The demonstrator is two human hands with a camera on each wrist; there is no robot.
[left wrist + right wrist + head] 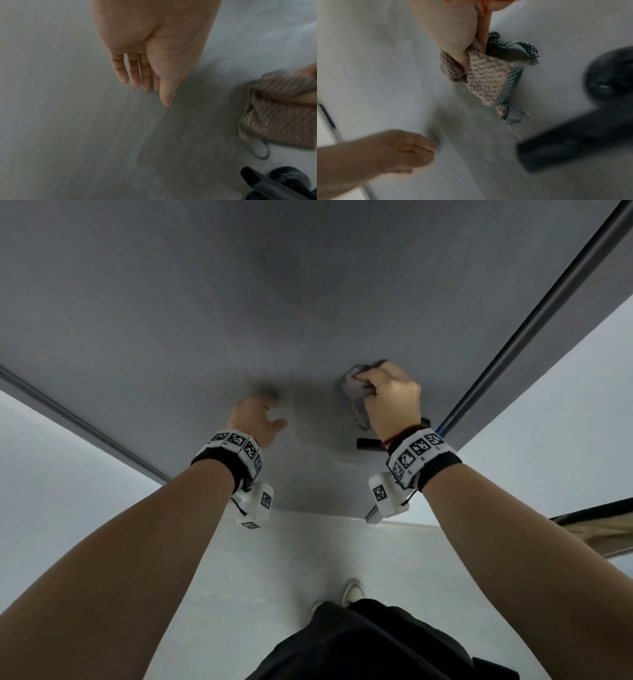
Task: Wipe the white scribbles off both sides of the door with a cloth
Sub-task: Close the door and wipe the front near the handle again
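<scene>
Left hand is hanging flat over the grey door with fingers straight, holding nothing. Off to the right, a blurry knit cloth is lying on the door, with the dark handle sitting just below it.

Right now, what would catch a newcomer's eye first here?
Two bare arms reach up to a grey door. The right hand grips a bunched cloth against it, just above the black handle. The left hand touches the door beside it, fingers straight in the wrist view.
</scene>
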